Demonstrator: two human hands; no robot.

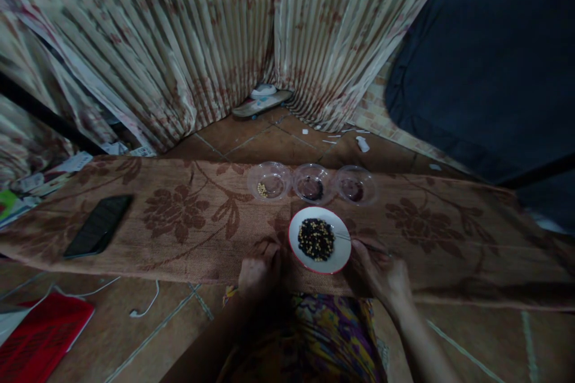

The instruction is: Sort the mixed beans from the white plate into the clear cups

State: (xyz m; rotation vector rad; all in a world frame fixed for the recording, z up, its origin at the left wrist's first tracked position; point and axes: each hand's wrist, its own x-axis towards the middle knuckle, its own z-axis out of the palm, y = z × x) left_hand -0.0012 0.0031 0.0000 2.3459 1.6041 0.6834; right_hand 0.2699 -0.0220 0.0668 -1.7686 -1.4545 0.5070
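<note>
Cloth-covered table (265,224), white dish (340,255), three clear bowls (300,181), likely phone (99,224)

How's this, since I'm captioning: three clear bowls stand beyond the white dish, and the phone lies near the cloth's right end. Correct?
No: the head view shows the phone near the left end of the cloth. Three clear bowls do stand beyond the white dish.
</note>
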